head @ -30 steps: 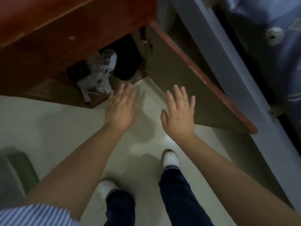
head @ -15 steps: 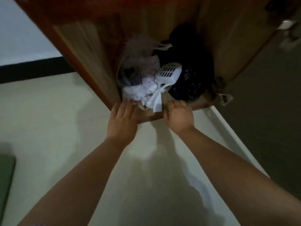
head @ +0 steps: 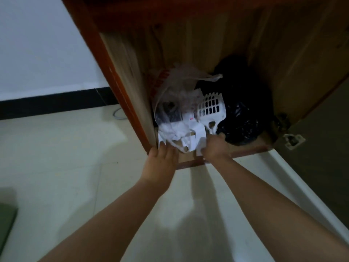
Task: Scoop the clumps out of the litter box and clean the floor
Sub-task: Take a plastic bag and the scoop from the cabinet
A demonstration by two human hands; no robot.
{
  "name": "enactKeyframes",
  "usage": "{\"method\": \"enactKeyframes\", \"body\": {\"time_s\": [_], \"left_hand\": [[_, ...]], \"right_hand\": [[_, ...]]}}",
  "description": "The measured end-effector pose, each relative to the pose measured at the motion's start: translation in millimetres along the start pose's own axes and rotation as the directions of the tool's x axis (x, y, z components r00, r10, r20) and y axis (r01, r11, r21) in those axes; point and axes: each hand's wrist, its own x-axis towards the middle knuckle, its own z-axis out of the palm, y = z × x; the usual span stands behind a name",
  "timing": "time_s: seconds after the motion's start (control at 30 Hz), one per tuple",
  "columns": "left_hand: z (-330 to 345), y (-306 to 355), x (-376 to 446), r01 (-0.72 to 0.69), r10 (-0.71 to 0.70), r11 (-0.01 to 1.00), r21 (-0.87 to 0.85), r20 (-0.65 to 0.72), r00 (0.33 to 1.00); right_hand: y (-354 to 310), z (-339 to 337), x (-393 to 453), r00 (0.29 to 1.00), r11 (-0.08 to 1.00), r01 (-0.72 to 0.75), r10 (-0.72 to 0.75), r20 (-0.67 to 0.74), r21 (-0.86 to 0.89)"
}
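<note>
A white slotted litter scoop (head: 210, 107) lies in the bottom of an open wooden cabinet (head: 188, 162), head up and handle pointing down toward me. My right hand (head: 216, 148) is at the cabinet's front edge, fingers curled round the lower end of the white handle. My left hand (head: 162, 158) reaches in just left of it, fingertips touching the crumpled white bags (head: 177, 132) beside the scoop. The litter box is not in view. The pale tiled floor (head: 75, 167) fills the lower half.
A clear plastic bag (head: 179, 86) and a black bag (head: 243, 118) flank the scoop inside the cabinet. The open cabinet door (head: 321, 167) with its hinge (head: 292, 140) stands at the right. A green object (head: 5, 222) sits at the lower left. A cable (head: 118, 114) lies by the black baseboard.
I have come closer and lower to the cabinet. Both hands moved forward from the floor's edge into the cabinet's opening; the right hand's fingers closed on the scoop's handle.
</note>
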Motion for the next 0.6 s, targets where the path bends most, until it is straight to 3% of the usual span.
{"method": "enactKeyframes", "body": {"time_s": [0.1,0.17,0.27,0.4,0.6], "left_hand": [[-5.3,6.4,28.8,0.119,-0.122,0.975,-0.188,-0.004,0.993],[-5.3,7.6,48.3,0.220,-0.203,0.928,-0.301,0.086,0.975],[-0.7,8.3,65.7,0.337,-0.285,0.850,-0.404,0.184,0.941],[2.2,9.5,67.5,0.292,-0.266,0.892,-0.344,0.122,0.956],[14.8,14.4,68.4,0.270,-0.251,0.916,-0.297,0.098,0.963]], "right_hand": [[8.3,-12.2,-0.9,0.993,0.990,-0.093,0.101,-0.067,0.110],[11.1,-25.6,-7.4,0.981,0.960,-0.133,0.163,-0.106,0.246],[12.8,-38.5,-18.7,0.974,0.925,-0.020,0.104,-0.203,0.381],[19.8,-41.2,-33.7,0.969,0.907,0.099,0.006,-0.248,0.409],[37.1,-35.7,-58.1,0.980,0.864,0.094,0.007,-0.198,0.495]]}}
